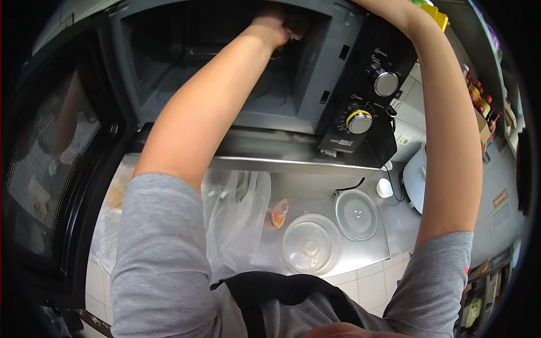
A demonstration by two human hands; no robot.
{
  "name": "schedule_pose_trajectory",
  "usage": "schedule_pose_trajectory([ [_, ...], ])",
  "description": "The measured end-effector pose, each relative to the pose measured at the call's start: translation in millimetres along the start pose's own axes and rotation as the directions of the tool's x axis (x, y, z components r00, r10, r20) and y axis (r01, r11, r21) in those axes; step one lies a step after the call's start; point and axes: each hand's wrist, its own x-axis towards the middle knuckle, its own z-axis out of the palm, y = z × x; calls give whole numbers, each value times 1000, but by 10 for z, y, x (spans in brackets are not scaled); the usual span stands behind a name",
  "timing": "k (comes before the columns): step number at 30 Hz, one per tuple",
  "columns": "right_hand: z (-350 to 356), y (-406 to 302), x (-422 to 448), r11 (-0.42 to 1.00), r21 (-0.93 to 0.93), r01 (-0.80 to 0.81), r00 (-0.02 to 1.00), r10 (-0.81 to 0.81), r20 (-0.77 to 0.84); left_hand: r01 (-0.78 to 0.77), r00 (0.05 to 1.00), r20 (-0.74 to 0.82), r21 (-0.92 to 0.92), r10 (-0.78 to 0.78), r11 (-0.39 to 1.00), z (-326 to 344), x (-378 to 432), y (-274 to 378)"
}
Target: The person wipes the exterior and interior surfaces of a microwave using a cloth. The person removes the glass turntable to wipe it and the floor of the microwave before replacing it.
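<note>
My left hand (272, 29) reaches into the dark cavity of a microwave oven (304, 120), near its right inner wall. Something light and crumpled, perhaps a cloth, shows at the fingers; shadow hides most of them. My right forearm rises past the control panel (380, 55) and over the top of the oven; the right hand is out of view. The microwave door (55, 160) stands wide open at the left. Below, on a steel counter, are a round clear plastic cover (312, 245), a round glass turntable plate (356, 214) and a small clear bag with orange-red contents (279, 213).
The microwave rests on a steel shelf (296, 162) above the counter. Clear plastic sheeting (236, 219) lies at the counter's left. A small white cup (384, 188) and a rounded pale appliance (414, 181) stand at the right, with a black cord nearby. Bottles (482, 99) line a right-hand shelf.
</note>
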Motion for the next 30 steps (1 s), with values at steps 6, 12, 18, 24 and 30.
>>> schedule_pose_trajectory([
  [6, -15, -33, -58, 999, -32, -4, 1000, 4, -25, -126, 990, -62, 41, 129, 991, -3, 292, -120],
  [12, 0, 117, 17, 997, -70, 40, 998, -43, -45, -195, 980, -44, 29, 196, 980, 134, 107, -87],
  [18, 9, 143, 54, 1000, -10, 5, 1000, -5, -9, -170, 985, -37, 29, 171, 985, 293, -542, -42],
  [24, -31, 50, 36, 999, 9, -38, 999, 38, 3, -70, 998, -4, -9, 70, 998, 455, -1211, 130],
  [30, -18, 83, 63, 999, 48, -20, 1000, 21, -14, -19, 970, 243, 47, 7, 999, 301, -1564, 191],
])
